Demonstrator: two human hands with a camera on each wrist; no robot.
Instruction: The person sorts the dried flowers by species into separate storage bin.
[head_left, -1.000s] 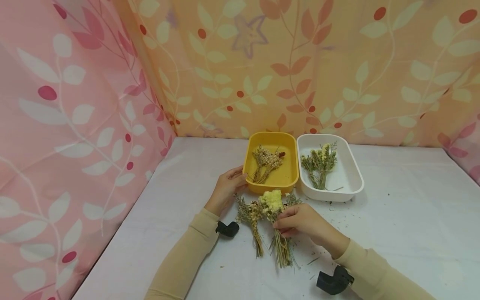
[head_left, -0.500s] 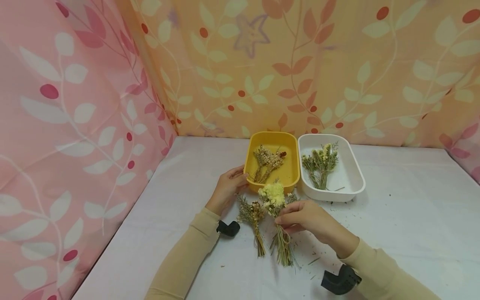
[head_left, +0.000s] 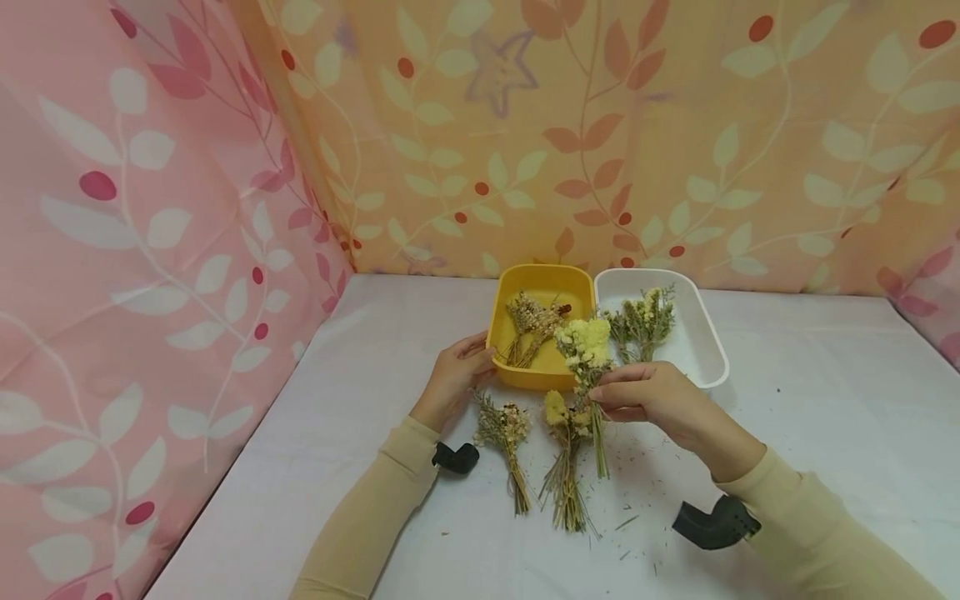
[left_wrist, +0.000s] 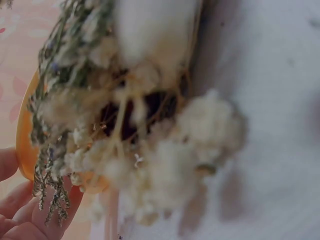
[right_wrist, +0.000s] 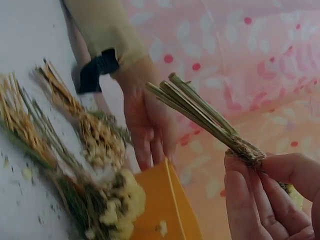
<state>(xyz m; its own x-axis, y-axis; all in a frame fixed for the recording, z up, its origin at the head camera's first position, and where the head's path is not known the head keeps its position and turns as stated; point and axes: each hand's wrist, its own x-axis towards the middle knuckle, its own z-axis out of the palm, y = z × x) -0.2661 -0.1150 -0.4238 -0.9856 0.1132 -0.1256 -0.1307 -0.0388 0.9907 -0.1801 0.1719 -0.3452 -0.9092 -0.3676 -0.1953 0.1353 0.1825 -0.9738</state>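
My right hand (head_left: 660, 400) pinches a small bunch of dried flowers (head_left: 585, 340) by its stems, blooms upward, over the front of the two boxes. In the right wrist view its cut stems (right_wrist: 195, 110) and twine tie show between thumb and fingers. With fairly straight fingers, my left hand (head_left: 453, 379) touches the left front corner of the yellow box (head_left: 543, 379). Two dried bunches lie before that box: a left bunch (head_left: 510, 442) with pale blooms and a right bunch (head_left: 567, 467) with a yellow head. Blurred pale blooms (left_wrist: 175, 165) fill much of the left wrist view.
Small brown dried bunches (head_left: 536, 321) lie inside the yellow box. Beside it stands a white box (head_left: 701, 358) with yellow-green bunches (head_left: 645, 321). Bits of stem (head_left: 627, 522) are scattered on the white cloth (head_left: 817, 433). Patterned curtains (head_left: 675, 125) stand behind and to the left.
My right hand has lifted the yellow-flowered bunch off the bunches in front and carried it up and right, uncovering the right bunch on the cloth. My left hand stays at the yellow box.
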